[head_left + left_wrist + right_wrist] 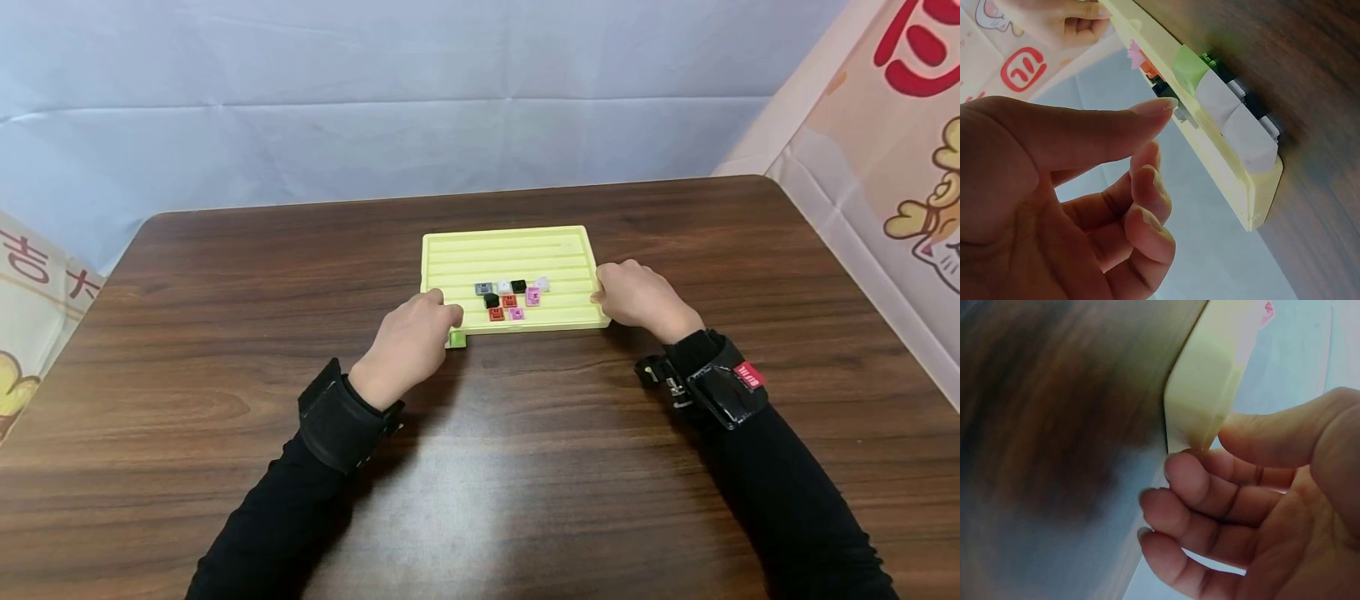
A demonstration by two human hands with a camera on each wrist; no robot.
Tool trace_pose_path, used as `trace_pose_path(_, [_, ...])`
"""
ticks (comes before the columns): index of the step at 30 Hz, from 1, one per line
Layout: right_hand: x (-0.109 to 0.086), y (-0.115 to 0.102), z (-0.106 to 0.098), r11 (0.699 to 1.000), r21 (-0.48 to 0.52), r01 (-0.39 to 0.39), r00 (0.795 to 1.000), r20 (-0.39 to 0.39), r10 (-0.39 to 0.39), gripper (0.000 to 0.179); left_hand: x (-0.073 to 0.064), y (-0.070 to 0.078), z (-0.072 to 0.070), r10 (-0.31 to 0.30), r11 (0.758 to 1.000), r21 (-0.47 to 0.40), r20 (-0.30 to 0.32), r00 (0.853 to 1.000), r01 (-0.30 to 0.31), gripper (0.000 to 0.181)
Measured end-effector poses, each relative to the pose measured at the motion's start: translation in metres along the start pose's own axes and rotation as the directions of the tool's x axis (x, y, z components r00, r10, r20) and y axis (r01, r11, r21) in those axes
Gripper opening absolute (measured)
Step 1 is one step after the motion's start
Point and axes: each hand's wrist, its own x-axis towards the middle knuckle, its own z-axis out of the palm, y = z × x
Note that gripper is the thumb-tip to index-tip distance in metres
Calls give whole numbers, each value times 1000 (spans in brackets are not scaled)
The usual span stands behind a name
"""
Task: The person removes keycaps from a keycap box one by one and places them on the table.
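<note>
A pale yellow ridged tray point(517, 257) lies on the table with several keycaps on it: a grey one point(483, 289), red ones point(496, 314), pink ones point(532, 297), black and white ones. Thumb and fingers of my right hand point(643, 296) pinch the tray's right side near the front corner, as the right wrist view also shows. My left hand point(411, 337) is at the tray's front left corner, fingers curled and thumb extended; whether anything is between thumb and index finger is hidden. Beneath it, a green keycap point(1190, 69) and white keycaps point(1250, 139) line the tray's front side.
The brown wooden table point(570, 467) extends around the tray on all sides. A pale blue cloth point(375, 100) hangs behind it, with printed cloths at the right point(862, 192) and left. Each wrist wears a black strap.
</note>
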Motion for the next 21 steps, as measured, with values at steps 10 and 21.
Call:
trace_pose_path(10, [-1, 0, 1, 1000, 3, 8, 1000, -20, -8, 12, -2, -2, -4, -30, 999, -29, -12, 999, 30, 21])
trace_pose_path(21, [-1, 1, 0, 1000, 7, 8, 1000, -5, -8, 13, -4, -3, -5, -35, 999, -35, -29, 999, 34, 19])
